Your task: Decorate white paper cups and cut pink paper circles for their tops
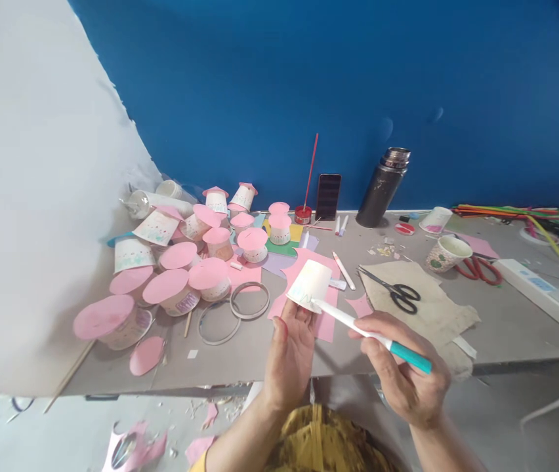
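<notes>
My left hand [290, 351] grips a small white paper cup [310, 282] from below, holding it upside down just above the table's front edge. My right hand [402, 367] pinches a white marker with a teal end [372, 337], and its tip touches the cup's rim where faint teal marks show. Both hands hover over pink paper sheets [326, 314] lying on the grey table [506, 328].
Several pink-lidded decorated cups [176, 292] crowd the left side. Two metal rings [250, 301], black scissors [400, 292], red scissors [481, 269], a dark flask [382, 187], a phone [329, 196], a power strip [540, 288] and coloured pipe cleaners [520, 213] lie around.
</notes>
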Demonstrator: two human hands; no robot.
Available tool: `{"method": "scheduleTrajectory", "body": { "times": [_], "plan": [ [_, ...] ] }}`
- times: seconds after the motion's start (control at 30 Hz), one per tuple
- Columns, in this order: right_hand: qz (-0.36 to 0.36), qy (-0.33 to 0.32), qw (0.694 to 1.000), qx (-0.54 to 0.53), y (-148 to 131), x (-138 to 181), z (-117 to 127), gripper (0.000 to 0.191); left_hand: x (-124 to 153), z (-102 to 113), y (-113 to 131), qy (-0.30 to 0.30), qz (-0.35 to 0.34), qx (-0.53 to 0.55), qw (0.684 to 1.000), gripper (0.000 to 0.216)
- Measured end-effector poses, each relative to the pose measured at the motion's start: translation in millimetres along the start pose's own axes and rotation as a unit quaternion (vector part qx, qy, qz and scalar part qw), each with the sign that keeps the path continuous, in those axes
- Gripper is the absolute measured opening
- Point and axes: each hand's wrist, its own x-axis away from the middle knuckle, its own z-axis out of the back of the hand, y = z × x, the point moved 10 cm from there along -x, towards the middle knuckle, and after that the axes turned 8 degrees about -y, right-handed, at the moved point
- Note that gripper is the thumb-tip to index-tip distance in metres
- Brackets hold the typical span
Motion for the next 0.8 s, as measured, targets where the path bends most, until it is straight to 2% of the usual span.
{"method": "scheduleTrajectory", "body": {
  "times": [0.13,0.37,0.57,0.7,0.8],
  "plan": [
    [0.005,0.025,1.000,0.008,1,1,3,0.034,0,0,0,-0.003,-0.009,-0.013,1.000,0.067],
    [-0.011,-0.008,1.000,0.007,1,0,-3,0.025,3,4,-3,0.016,0.000,-0.025,1.000,0.069],
    [-0.009,0.024,1.000,0.016,2,-1,1,0.027,4,8,-5,0.022,-0.009,-0.037,0.999,0.072],
    [-0.006,-0.001,1.000,0.026,0,-3,-5,0.025,5,10,-6,0.031,-0.004,-0.044,0.999,0.076],
    [-0.021,-0.006,1.000,0.020,2,-2,-6,0.024,5,8,-5,0.019,-0.011,-0.058,0.998,0.071]
  ]
}}
